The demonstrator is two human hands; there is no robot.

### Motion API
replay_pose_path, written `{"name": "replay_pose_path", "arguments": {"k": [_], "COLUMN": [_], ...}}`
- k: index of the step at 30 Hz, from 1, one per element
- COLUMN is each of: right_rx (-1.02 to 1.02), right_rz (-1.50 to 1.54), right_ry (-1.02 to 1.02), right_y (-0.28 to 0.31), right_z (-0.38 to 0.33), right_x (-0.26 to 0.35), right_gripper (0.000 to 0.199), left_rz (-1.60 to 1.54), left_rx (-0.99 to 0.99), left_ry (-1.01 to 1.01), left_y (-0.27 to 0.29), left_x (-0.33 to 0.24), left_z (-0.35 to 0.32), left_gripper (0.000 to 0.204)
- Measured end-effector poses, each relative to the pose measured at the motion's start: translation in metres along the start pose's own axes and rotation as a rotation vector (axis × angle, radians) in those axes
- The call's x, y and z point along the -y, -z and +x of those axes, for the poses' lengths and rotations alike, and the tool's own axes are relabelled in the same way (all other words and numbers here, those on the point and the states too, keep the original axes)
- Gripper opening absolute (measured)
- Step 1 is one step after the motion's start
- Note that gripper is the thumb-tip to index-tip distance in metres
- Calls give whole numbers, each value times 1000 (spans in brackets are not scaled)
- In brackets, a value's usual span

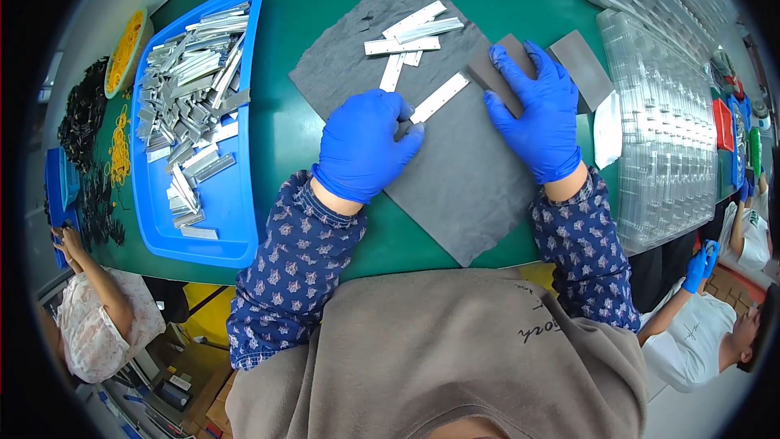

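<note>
Workroom, green table (278,138), grey mat (459,203) set cornerwise in front of the person. L side: blue tray (226,236) w/ a jumbled heap of metal strips (191,65); beyond it a bowl of yellow bits (123,53) and a loose black pile (81,118). R side: stacked clear plastic trays (662,138). Co-workers at both edges, one L (114,321), one R (699,341), well apart from this work.

Step, my read: handling one strip on the mat, L hand steadying it, R hand at the block. Next move prob. calls for a firm pinch on the strip's near end and care w/ its thin edges; R hand would need a surer hold if the block is to be shifted.

L hand (366,145), blue glove: nearly closed, thumb + forefinger narrow on near end of a pale strip (441,96). Strip runs up-right over mid mat, far end just beside the block; flat or slightly raised, can't tell.

R hand (535,118), same glove: wide, palm down, fingers spread over a grey block (486,73) at mat's R edge. Pressing or just resting, can't tell. 2nd grey block (582,71) just R of that hand.

Small crossed pile of strips (410,42) on upper mat, beyond L hand.
</note>
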State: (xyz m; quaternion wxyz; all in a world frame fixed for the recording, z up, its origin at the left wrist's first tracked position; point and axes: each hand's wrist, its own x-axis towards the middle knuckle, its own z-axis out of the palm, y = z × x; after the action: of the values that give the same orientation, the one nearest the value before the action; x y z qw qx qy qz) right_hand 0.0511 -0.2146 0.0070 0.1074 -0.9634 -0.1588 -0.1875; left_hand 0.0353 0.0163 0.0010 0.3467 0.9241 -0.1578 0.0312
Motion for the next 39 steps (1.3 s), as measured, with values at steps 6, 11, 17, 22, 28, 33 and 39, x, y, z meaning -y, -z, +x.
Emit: {"name": "replay_pose_path", "arguments": {"k": [6, 11, 17, 22, 28, 33, 39], "right_rx": [-48, -48, -95, -39, -36, -60, 5], "right_rz": [43, 168, 224, 241, 226, 211, 241], "right_ry": [2, -104, -55, -84, -92, -97, 136], "right_y": [4, -1, -2, -2, 1, -1, 6], "right_z": [0, 3, 2, 1, 0, 3, -1], "right_x": [-7, -24, -20, -18, -18, -19, 15], "right_gripper": [54, 55, 56, 58, 59, 59, 59], "left_rz": [20, 43, -78, -51, 20, 52, 57], "left_rx": [-11, 7, -31, -46, -45, -12, -22], "left_ry": [-9, 15, 79, 42, -9, -5, -43], "left_y": [2, 5, 6, 5, 3, 3, 1], "left_x": [0, -2, -4, -4, -2, 0, 4], "left_z": [-1, 0, 2, 1, -1, -1, 1], "left_gripper": [19, 17, 17, 15, 13, 13, 11]}}
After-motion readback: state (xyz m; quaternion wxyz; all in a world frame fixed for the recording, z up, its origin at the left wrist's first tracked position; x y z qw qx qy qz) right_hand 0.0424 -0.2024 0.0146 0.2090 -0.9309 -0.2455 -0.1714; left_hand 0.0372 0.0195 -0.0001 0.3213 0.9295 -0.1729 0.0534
